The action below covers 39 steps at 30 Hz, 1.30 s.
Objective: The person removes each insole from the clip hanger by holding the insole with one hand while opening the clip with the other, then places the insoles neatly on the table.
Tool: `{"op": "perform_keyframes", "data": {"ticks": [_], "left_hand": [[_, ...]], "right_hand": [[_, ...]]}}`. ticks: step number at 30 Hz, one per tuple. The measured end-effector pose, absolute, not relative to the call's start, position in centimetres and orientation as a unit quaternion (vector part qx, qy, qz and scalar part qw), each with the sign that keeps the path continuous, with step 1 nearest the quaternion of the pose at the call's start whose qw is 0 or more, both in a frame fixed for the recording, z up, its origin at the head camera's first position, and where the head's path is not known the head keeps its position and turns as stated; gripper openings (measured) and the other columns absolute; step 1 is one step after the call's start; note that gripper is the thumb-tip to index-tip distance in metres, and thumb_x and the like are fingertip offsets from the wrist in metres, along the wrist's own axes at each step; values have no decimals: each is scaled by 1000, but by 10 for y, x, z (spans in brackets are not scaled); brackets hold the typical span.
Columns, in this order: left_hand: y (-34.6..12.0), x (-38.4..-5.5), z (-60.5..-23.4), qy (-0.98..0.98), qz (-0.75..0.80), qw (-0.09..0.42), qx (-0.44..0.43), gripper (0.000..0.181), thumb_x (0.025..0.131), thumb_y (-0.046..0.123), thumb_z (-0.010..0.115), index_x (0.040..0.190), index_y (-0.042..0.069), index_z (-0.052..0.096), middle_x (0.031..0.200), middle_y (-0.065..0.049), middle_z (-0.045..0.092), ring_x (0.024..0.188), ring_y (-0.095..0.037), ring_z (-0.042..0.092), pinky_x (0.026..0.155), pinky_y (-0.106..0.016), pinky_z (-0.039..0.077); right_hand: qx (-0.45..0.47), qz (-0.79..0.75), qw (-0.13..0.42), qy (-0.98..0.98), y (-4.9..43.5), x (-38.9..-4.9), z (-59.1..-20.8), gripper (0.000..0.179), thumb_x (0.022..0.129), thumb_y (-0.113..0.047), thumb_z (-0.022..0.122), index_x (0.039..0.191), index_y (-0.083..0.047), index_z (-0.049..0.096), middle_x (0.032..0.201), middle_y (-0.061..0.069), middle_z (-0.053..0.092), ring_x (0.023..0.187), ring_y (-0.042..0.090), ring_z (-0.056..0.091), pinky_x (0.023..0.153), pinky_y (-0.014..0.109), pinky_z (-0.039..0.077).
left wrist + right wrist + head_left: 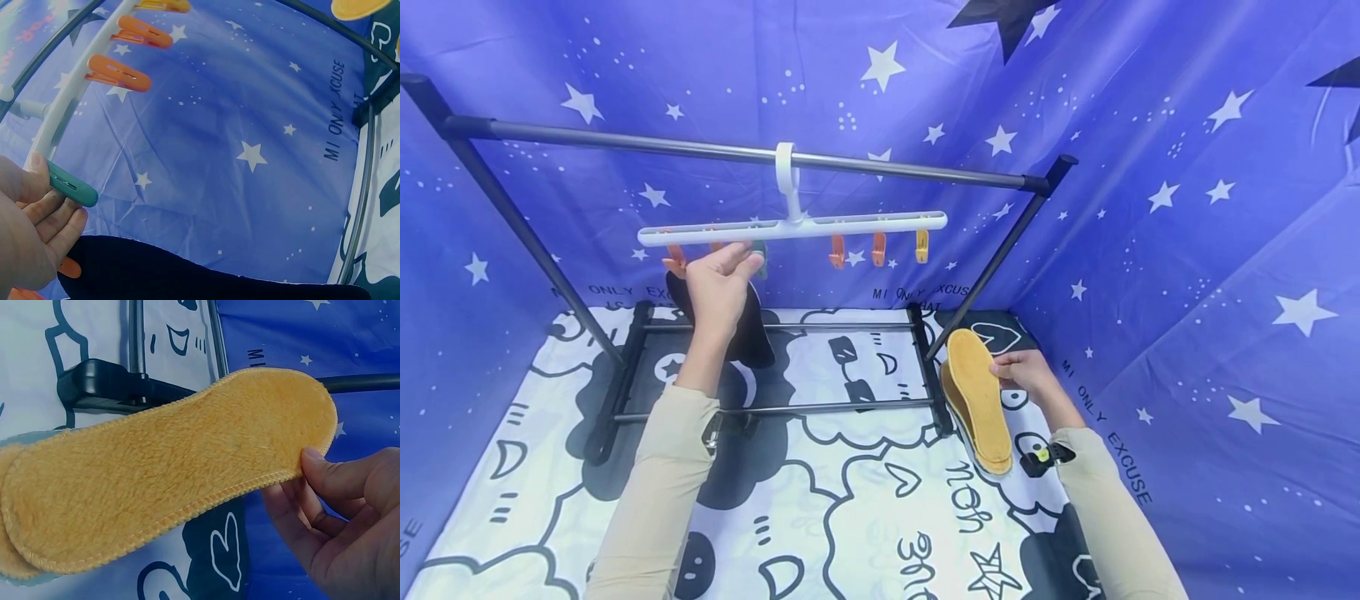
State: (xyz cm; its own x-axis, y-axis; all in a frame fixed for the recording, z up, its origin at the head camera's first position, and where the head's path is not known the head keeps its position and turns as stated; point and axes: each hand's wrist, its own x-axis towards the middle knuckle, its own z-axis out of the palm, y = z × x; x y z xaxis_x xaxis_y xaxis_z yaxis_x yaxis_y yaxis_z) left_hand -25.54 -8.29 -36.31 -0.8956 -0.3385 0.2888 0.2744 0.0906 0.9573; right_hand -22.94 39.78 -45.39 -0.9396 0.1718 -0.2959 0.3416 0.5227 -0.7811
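In the left wrist view my left hand [37,215] pinches a green clip [74,184] on a white clip hanger [722,234]. Behind that hand hangs a dark, sole-shaped insole [752,337], close under the orange clips at the hanger's left end; its top is partly hidden. My right hand [1024,371] holds a fuzzy yellow insole [169,469] by its edge near the wider end, thumb on the plush face and fingers behind. A second yellow insole [14,562] shows beneath it, mostly covered.
The hanger hooks over the top bar [700,147] of a black rack standing on a patterned cloth [850,517]. Two orange clips, one of them an orange clip [878,248], and a yellow clip [922,247] hang on the hanger's right half. Blue star-printed fabric [1150,250] encloses the space.
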Motion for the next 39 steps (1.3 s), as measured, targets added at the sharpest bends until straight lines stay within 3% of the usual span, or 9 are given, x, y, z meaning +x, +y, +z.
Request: {"op": "perform_keyframes", "data": {"ticks": [9,16,22,39], "left_hand": [[-84,-256,-364,-700,-677,228,23,31,92,4,74,121,-5,71,122,-21,70,117,-31,69,102,-28,55],[-85,-256,-364,-698,-674,239,17,30,91,2,74,120,-6,71,120,-23,71,116,-31,70,100,-28,56],[-84,-255,-364,-695,-678,237,14,30,91,2,74,120,-5,71,120,-22,71,116,-31,70,100,-27,56],[-83,-254,-363,-696,-680,229,19,31,92,3,73,122,-5,71,121,-22,71,117,-30,69,101,-28,55]], "right_hand": [[144,-467,117,865,399,-231,-448,31,97,-5,67,118,16,63,75,-7,66,67,6,63,78,38,65],[141,-441,125,877,399,-233,-454,28,97,-8,67,116,13,66,78,-5,67,70,8,64,72,30,63],[148,-447,134,872,401,-234,-460,22,95,-3,67,108,14,67,74,-4,67,66,10,66,69,31,62],[182,-414,136,882,404,-242,-483,17,95,-2,67,105,12,71,73,-2,69,66,11,66,91,52,61]]}}
